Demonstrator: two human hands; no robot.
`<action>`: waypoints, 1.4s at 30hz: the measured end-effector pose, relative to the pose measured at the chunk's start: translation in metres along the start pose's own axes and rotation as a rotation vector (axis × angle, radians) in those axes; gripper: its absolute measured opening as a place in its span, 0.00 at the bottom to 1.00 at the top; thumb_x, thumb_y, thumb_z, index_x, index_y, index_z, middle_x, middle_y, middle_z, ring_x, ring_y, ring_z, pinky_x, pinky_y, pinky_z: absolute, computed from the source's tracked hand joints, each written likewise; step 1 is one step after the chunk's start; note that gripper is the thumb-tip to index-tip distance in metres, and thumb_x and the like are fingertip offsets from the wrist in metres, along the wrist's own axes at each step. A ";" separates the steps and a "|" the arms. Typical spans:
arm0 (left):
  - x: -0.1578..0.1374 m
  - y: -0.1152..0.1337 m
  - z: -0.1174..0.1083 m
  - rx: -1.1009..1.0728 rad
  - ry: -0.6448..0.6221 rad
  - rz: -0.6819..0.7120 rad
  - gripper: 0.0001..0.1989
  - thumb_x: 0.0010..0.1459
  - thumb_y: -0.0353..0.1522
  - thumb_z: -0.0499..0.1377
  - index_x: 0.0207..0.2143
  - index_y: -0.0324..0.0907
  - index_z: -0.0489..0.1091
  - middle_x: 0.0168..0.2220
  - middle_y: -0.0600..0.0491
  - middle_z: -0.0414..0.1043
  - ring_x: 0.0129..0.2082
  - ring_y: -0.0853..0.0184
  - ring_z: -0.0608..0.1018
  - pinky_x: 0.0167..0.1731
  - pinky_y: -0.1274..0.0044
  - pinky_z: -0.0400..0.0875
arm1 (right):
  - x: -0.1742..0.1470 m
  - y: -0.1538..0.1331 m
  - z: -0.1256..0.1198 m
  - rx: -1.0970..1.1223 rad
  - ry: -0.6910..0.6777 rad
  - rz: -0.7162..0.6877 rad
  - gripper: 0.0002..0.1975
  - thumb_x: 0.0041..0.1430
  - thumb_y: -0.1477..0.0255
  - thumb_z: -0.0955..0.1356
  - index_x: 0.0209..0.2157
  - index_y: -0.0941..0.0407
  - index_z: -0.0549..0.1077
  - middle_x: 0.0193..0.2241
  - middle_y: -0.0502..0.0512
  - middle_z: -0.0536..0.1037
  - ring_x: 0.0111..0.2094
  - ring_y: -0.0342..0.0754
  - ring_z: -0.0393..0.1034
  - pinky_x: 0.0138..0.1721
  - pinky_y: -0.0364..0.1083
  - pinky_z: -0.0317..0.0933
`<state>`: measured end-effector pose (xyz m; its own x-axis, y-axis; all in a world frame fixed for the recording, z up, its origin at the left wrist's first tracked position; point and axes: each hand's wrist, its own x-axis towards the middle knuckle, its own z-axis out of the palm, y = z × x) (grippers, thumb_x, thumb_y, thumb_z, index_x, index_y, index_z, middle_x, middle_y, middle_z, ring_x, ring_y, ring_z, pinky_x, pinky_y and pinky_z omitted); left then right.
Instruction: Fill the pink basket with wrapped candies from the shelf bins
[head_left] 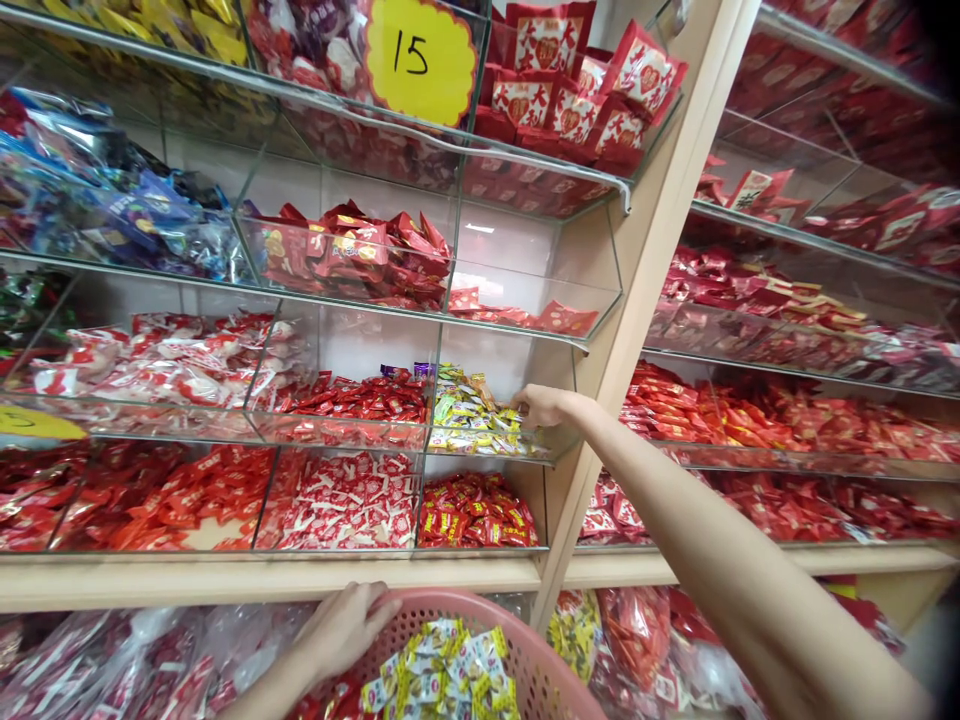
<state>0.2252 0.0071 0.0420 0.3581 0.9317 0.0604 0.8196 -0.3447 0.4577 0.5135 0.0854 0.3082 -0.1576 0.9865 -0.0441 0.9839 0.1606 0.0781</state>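
My left hand point(341, 628) is closed on the rim of a pink perforated plastic basket point(536, 650) at the bottom of the view. Inside the basket lies a heap of yellow-and-white wrapped candies point(450, 670), with some red wrappers at its left side. My right hand point(543, 405) reaches into a clear shelf bin, at the right edge of a pile of small yellow-and-green wrapped candies point(472, 405). Its fingers are curled together; whatever is between them is too small to make out. Red-and-yellow wrapped candies point(480, 510) fill the bin just below.
Clear-fronted shelves hold red candies point(360, 400), red-and-white packets point(349, 500) and blue packets point(135, 210). A yellow "15" sign point(421, 58) hangs above. A wooden upright point(637, 260) stands beside my right arm. Bagged candies point(634, 625) sit under the lower ledge point(262, 580).
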 end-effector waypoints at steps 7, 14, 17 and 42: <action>0.000 0.003 -0.003 0.001 -0.003 0.005 0.22 0.57 0.48 0.41 0.28 0.44 0.66 0.27 0.52 0.73 0.31 0.62 0.75 0.28 0.77 0.58 | 0.008 -0.003 -0.004 0.236 0.181 -0.017 0.24 0.45 0.71 0.69 0.47 0.62 0.69 0.39 0.58 0.74 0.36 0.46 0.68 0.33 0.39 0.61; -0.002 0.003 -0.003 0.004 -0.008 -0.010 0.22 0.57 0.48 0.41 0.28 0.44 0.66 0.28 0.51 0.73 0.32 0.62 0.75 0.28 0.77 0.58 | 0.000 -0.017 0.004 0.617 -0.020 0.052 0.20 0.47 0.71 0.69 0.44 0.62 0.70 0.38 0.57 0.74 0.29 0.42 0.67 0.25 0.37 0.63; -0.002 0.003 -0.003 0.002 -0.006 0.000 0.22 0.57 0.47 0.41 0.28 0.44 0.66 0.28 0.50 0.73 0.32 0.62 0.75 0.29 0.77 0.59 | 0.001 -0.022 0.011 0.571 -0.057 0.076 0.30 0.42 0.64 0.72 0.47 0.62 0.68 0.35 0.57 0.74 0.26 0.43 0.67 0.23 0.39 0.63; 0.001 -0.001 0.003 0.024 0.011 -0.005 0.23 0.57 0.48 0.40 0.28 0.44 0.67 0.27 0.50 0.73 0.31 0.62 0.75 0.27 0.77 0.57 | 0.025 -0.052 0.012 0.464 0.073 0.231 0.21 0.47 0.70 0.67 0.44 0.62 0.67 0.32 0.57 0.74 0.24 0.42 0.67 0.23 0.40 0.61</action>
<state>0.2258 0.0076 0.0392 0.3493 0.9345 0.0682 0.8316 -0.3427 0.4370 0.4590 0.1009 0.2906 0.0788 0.9969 -0.0066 0.9248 -0.0756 -0.3729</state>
